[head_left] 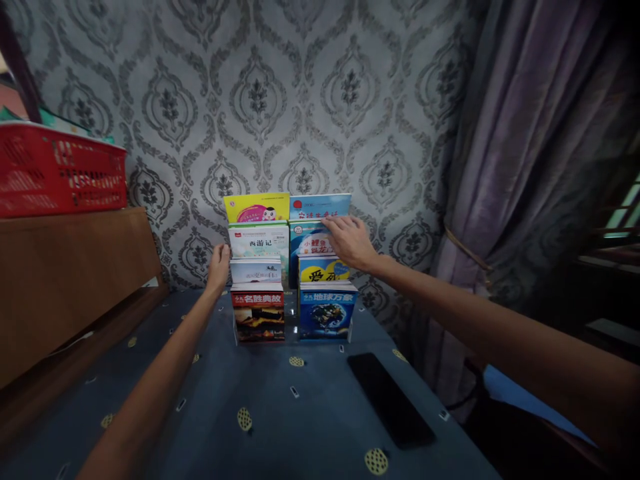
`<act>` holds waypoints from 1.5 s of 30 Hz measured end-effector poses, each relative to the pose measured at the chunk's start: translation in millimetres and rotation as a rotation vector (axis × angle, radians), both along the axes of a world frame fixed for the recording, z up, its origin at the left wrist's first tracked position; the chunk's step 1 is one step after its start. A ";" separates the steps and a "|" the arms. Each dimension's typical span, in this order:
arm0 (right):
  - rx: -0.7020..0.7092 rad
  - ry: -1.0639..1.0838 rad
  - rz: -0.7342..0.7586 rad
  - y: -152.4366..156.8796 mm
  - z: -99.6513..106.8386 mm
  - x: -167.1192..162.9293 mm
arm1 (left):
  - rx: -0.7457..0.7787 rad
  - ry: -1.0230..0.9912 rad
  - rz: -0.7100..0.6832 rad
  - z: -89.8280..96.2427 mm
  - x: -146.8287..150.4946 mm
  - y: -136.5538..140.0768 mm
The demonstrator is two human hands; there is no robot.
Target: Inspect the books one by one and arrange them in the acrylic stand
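Two side-by-side stacks of books stand in stepped rows in a clear holder by the wall. In the left stack are a yellow book, a white-and-green book, a pale book and a red-and-dark book. The right stack has light-blue, teal, yellow-and-blue and dark-blue books. My left hand rests at the left edge of the white-and-green book, fingers partly hidden. My right hand reaches over the right stack, fingers stretched out against the upper right of the books.
A black phone lies on the dark patterned tablecloth, nearer me on the right. At left a red basket sits on a brown wooden box. A purple curtain hangs at right, beside the patterned wall.
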State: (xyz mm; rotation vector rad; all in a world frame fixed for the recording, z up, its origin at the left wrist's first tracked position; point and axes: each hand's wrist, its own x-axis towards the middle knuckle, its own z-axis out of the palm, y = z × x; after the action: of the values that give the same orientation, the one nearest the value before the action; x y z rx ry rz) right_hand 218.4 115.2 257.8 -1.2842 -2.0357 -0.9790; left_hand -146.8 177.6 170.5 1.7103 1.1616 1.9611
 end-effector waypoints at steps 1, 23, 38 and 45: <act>-0.001 0.006 -0.007 -2.2 1.6 -3.6 | 0.022 0.004 0.046 3.2 0.6 -2.1; -0.730 1.103 0.373 -2.9 -36.0 -120.6 | 0.062 0.077 -0.037 31.3 3.4 1.8; -0.778 1.403 0.455 4.6 -39.2 -129.2 | 0.019 0.153 -0.015 41.3 0.1 -4.7; -0.768 1.330 0.477 2.3 -40.4 -128.0 | -0.032 0.212 0.029 45.1 0.0 -8.2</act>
State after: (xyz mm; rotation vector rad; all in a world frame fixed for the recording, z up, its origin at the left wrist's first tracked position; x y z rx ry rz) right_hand 90.3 117.5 217.4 -1.1305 -1.3979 0.8256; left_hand -146.8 169.3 215.6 1.9326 1.2870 1.8012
